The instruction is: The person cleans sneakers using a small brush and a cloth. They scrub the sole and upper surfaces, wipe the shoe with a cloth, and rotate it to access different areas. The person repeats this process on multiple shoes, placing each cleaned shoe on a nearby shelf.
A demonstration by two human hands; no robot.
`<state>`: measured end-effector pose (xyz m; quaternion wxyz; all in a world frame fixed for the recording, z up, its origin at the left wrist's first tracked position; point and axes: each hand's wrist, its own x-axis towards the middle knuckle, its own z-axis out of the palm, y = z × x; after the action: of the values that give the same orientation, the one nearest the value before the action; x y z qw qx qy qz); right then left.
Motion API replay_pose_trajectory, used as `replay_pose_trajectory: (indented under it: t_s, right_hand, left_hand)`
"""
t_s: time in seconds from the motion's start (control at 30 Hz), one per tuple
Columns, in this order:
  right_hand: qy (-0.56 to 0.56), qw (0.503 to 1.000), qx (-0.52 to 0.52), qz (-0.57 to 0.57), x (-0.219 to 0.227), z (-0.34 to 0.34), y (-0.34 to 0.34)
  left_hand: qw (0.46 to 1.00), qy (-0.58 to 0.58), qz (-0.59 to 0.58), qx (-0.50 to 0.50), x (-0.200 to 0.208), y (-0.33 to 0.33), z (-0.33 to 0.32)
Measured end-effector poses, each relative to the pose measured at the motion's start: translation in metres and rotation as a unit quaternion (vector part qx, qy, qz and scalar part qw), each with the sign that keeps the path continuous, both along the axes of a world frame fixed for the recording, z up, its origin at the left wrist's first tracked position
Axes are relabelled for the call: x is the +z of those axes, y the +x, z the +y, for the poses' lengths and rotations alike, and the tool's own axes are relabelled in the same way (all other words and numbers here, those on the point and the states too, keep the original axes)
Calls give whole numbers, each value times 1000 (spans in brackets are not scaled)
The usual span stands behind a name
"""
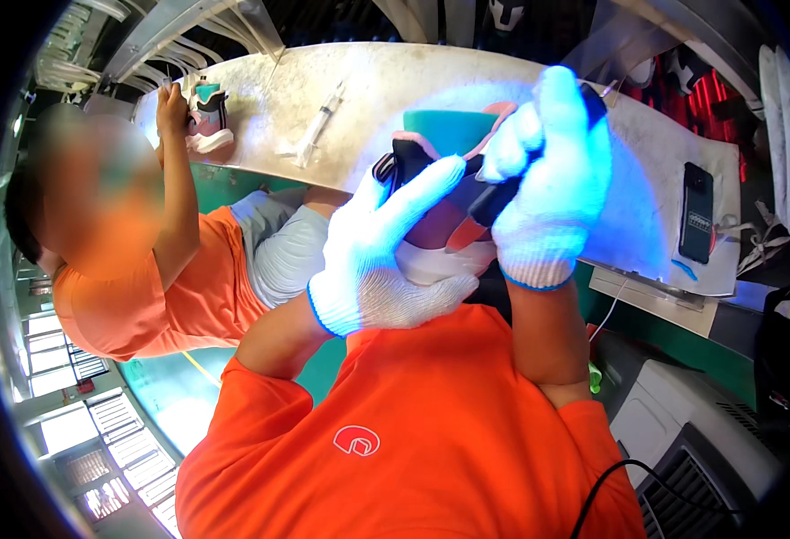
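Note:
A shoe with a black upper, pink edging and a white sole is held in front of my chest. A teal piece stands up out of its opening. My left hand, in a white knit glove, wraps round the shoe's near side, thumb and fingers pressed on it. My gloved right hand is closed on a black cylindrical handle, whose dark far end shows above the knuckles. The handle's lower end is close to the shoe's pink side; whether they touch is hidden. Blue light glows on both gloves.
A pale worktable curves across the far side. On it lie a clear syringe-like tube and a black phone. At the left, a co-worker in orange handles another shoe. A grey machine stands at my right.

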<state>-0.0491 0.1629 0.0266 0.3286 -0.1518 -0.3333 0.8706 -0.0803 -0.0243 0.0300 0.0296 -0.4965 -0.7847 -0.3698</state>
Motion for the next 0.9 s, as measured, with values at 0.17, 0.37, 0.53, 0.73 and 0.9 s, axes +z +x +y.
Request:
replay_pose_trajectory:
  t_s: [0.17,0.37,0.53,0.73,0.9]
  right_hand:
    - [21,999,15,-46,24,-18,-8]
    - [236,962,53,-124,-2,20,-25]
    - [357,903,28,-237,-1,55,-13]
    - [534,766,150,-324,-31,91,67]
    - [407,818,97,-395,-63,85,85]
  left_hand:
    - [998,24,-57,13,-2,-1,-2]
    - [995,44,-88,3,-11,-18,-7]
    - [954,107,-279,17,-47,-49,-14]
    - [955,-20,-282,87,-100,-96,-29]
    - [945,-128,-299,17,-47,-126,-1]
